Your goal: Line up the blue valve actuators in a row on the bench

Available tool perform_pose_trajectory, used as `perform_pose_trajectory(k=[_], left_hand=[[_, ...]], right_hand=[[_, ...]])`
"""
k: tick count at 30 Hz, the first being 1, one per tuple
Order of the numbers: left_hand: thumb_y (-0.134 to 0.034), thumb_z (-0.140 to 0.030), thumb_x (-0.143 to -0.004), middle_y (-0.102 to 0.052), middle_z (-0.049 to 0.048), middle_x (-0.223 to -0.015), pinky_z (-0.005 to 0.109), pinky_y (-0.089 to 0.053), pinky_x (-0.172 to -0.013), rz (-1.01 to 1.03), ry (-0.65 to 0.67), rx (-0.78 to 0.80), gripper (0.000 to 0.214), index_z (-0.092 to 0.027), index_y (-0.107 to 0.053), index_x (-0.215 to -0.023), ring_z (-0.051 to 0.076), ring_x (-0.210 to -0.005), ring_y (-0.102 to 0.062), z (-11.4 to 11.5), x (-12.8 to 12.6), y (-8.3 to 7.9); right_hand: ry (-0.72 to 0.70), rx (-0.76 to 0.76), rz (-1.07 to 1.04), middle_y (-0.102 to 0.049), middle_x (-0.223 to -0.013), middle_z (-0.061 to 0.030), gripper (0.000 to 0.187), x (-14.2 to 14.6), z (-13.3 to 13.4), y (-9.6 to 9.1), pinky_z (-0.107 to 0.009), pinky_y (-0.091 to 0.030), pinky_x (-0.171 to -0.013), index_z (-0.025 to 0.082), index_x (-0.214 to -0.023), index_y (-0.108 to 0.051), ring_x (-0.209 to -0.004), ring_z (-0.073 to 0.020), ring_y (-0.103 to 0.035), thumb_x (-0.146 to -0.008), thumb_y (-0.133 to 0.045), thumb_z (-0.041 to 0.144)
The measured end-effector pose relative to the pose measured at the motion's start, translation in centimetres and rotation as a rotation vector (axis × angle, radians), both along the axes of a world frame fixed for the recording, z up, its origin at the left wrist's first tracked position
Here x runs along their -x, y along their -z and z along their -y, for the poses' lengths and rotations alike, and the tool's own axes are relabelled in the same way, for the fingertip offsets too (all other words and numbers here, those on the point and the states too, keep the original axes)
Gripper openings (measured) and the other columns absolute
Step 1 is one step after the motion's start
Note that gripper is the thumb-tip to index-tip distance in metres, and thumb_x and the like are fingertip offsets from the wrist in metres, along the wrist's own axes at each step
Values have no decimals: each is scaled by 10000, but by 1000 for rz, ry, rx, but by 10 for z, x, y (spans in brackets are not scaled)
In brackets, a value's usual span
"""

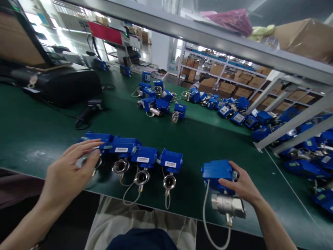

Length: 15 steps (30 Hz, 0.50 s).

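Several blue motorised valves lie in a row near the front edge of the green table [39, 132]. My left hand [69, 170] hovers over the leftmost valve [97, 140], fingers spread and slightly curled, touching its metal end. My right hand [240, 185] grips a separate blue valve [217, 172] with a silver metal body [228, 205] and a white cable hanging off the table edge. The valves beside the leftmost one [125, 146], [144, 156], [171, 160] lie with their labels facing up.
A heap of blue valves [158, 99] sits mid-table and many more [234, 111] spread to the right under a metal shelf frame [291, 128]. A black scanner [91, 107] and a dark machine [57, 83] stand at the left. Cardboard boxes fill distant shelves.
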<state>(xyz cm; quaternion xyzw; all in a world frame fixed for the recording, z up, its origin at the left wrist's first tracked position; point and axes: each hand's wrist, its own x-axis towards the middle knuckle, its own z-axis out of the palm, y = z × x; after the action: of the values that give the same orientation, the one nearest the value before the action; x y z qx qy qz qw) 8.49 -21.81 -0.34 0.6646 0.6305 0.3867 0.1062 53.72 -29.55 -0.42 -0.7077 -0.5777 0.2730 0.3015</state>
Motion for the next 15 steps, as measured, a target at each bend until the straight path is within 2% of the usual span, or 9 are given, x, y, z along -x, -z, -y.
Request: perform_pose_trajectory(k=[3,6,7,9,12,15], left_hand=[[-345,-482,-919,-412,-1,-1344,378,-259,-1111,-180,-66,-12,468,-146,-465,-1223,254,-1266,-379,-22,26,2],[-336,-517,-911,-285,95,-1430,467,-205,-1116,-298,-96,-33,588,-97,-380,-1320,338,-1334,-252,-47,53,11],[-365,-542,-892,-238,115,-1455,488,-209,-1109,-333,-67,-35,621,-113,-368,-1340,357,-1347,-216,-55,60,15],[-451,-578,-835,-177,132,-1487,499,-224,-1099,-418,77,3,677,-165,-358,-1363,359,-1367,-168,-67,68,21],[-546,-587,-764,-271,121,-1468,538,-185,-1096,-542,300,101,714,-240,-368,-1362,328,-1357,-221,-75,65,25],[-549,-599,-751,-379,114,-1405,586,-105,-1086,-588,345,122,701,-269,-392,-1349,327,-1319,-288,-78,59,28]], right_hand=[[-250,45,399,-658,-1067,-117,649,36,-24,-8,-417,-511,-800,162,-1162,-575,-913,-287,-633,-665,-665,570],[-392,11,637,-634,-1146,-141,593,67,-43,3,-475,-475,-876,158,-1157,-594,-1015,-316,-601,-725,-605,565],[-408,-3,686,-625,-1163,-154,598,73,-48,9,-482,-470,-886,147,-1171,-589,-1037,-322,-592,-741,-590,562],[-430,-30,742,-610,-1187,-171,649,81,-57,19,-483,-473,-891,131,-1239,-544,-1052,-326,-588,-759,-574,566],[-466,-36,761,-600,-1204,-175,746,87,-66,30,-485,-481,-888,133,-1339,-447,-1053,-328,-589,-772,-540,608],[-455,15,753,-575,-1239,-184,760,98,-67,31,-495,-467,-916,124,-1382,-390,-1098,-334,-566,-807,-489,611]])
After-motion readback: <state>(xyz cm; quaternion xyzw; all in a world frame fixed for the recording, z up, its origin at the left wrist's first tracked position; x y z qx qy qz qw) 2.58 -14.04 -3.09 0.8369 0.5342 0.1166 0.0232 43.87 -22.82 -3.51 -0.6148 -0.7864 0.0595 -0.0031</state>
